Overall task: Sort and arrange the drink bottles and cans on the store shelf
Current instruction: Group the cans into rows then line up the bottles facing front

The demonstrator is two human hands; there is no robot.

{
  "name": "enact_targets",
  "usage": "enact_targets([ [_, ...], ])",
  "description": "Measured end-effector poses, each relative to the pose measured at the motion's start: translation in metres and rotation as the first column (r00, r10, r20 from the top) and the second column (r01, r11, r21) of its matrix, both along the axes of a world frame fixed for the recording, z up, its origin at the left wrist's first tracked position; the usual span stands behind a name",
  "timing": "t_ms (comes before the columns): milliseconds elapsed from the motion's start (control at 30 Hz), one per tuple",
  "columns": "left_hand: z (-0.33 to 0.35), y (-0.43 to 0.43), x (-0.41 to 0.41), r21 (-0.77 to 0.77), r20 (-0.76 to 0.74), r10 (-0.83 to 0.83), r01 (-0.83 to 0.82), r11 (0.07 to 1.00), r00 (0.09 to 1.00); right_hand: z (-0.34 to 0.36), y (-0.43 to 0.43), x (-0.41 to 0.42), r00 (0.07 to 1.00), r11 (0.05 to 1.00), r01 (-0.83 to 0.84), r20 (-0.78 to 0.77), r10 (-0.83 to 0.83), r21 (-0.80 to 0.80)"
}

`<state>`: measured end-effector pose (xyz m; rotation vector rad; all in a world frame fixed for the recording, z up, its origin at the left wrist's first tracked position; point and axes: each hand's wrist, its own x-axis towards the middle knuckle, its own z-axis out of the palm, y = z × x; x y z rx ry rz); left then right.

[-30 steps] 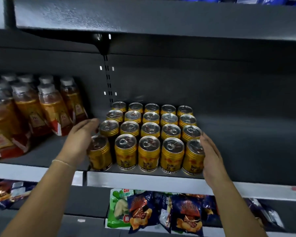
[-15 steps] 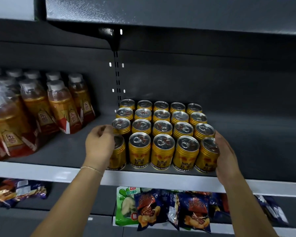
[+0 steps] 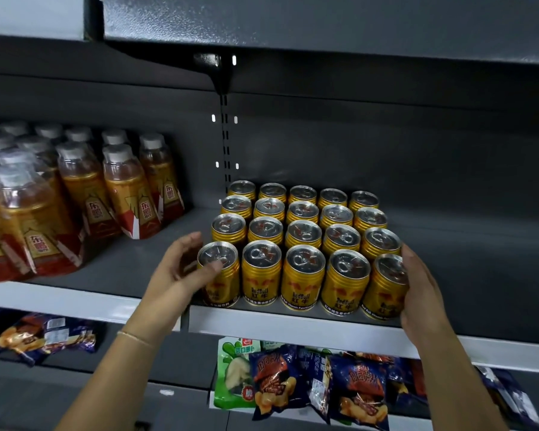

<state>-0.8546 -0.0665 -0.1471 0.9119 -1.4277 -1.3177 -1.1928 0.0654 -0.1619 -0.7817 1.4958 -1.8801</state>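
Observation:
A block of gold Red Bull cans [image 3: 303, 233] stands in neat rows on the dark shelf [image 3: 131, 262], five cans wide. My left hand [image 3: 178, 275] grips the front-left can [image 3: 223, 286], thumb on its top rim and fingers behind it. On the other side, my right hand [image 3: 422, 293] presses flat against the outer side of the front-right can [image 3: 383, 290]. Both cans stand upright in the front row.
Orange drink bottles [image 3: 128, 194] with white caps fill the shelf's left part, with a bare gap between them and the cans. Bare shelf extends right of the cans. Snack packets [image 3: 318, 384] lie on the shelf below. The upper shelf [image 3: 324, 26] hangs overhead.
My left hand has closed round the front-left can and drawn it in against the front row. My right hand stays against the right end can.

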Motion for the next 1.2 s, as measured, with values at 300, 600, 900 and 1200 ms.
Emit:
enact_targets([
  [300,-0.009,0.002,-0.015,-0.109,0.283,-0.006,0.039,0.993,0.959,-0.001,-0.001,-0.001,1.0,1.0,0.005,0.0,-0.005,0.014],
  [600,-0.016,-0.006,-0.011,-0.058,0.079,-0.115,0.12,0.991,0.99,-0.001,-0.002,-0.002,1.0,0.999,0.004,-0.016,-0.003,0.035],
  [900,0.009,-0.043,-0.029,0.272,-0.207,-0.186,0.239,0.932,0.961,0.003,0.001,0.001,0.999,0.996,-0.041,0.038,0.038,0.082],
  [1200,-0.001,-0.047,-0.033,0.204,-0.163,-0.26,0.29,0.935,0.952,0.005,-0.002,0.002,0.997,0.993,-0.064,0.049,0.059,0.1],
])
